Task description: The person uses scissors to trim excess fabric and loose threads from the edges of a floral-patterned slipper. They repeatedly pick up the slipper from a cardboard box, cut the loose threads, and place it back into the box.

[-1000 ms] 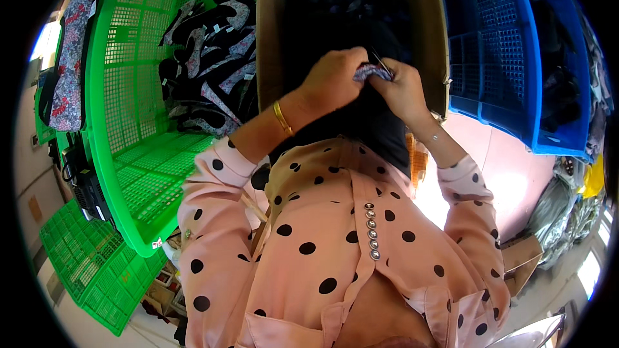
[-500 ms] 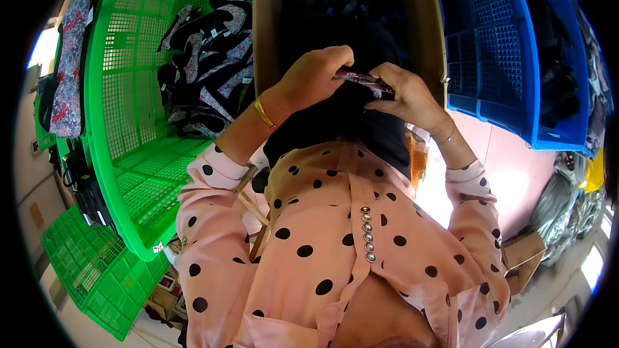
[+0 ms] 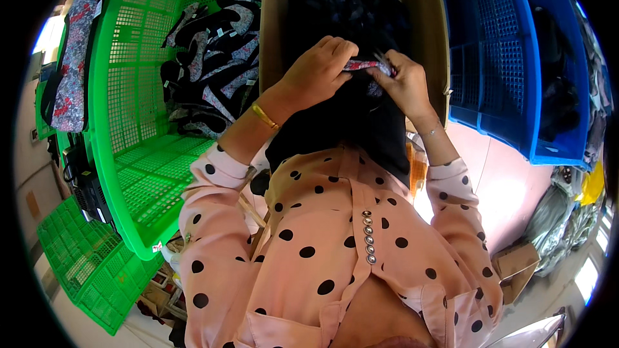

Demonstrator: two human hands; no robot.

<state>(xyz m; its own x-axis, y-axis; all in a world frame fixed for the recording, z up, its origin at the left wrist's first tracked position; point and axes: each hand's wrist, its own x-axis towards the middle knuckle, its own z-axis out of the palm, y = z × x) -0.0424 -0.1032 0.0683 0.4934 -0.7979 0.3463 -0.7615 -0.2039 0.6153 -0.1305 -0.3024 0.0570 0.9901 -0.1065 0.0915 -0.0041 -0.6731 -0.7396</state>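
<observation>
Above my lap, a narrow strip of floral-print fabric [image 3: 361, 65] in red, pink and grey stretches between my two hands. My left hand [image 3: 314, 69], with a gold band at its wrist, is closed on the left end of the strip. At the other end, my right hand [image 3: 407, 82] pinches the cloth between thumb and fingers. A small greyish pointed shape shows by the right fingertips; I cannot tell whether it is a tool or part of the cloth. Black cloth lies over my lap under both hands.
A green plastic crate [image 3: 103, 154] on the left holds several black-and-floral fabric pieces [image 3: 222, 58]. Ahead, a cardboard box [image 3: 273, 19] contains a dark heap [image 3: 345, 0]. Blue crates [image 3: 490, 45] stand to the right. A floral piece [image 3: 76, 58] hangs over the green crate's outer side.
My right hand has moved slightly upward, and its fingers have shifted on the fabric. The left hand has shifted a little and still grips the strip. The strip's print now shows more.
</observation>
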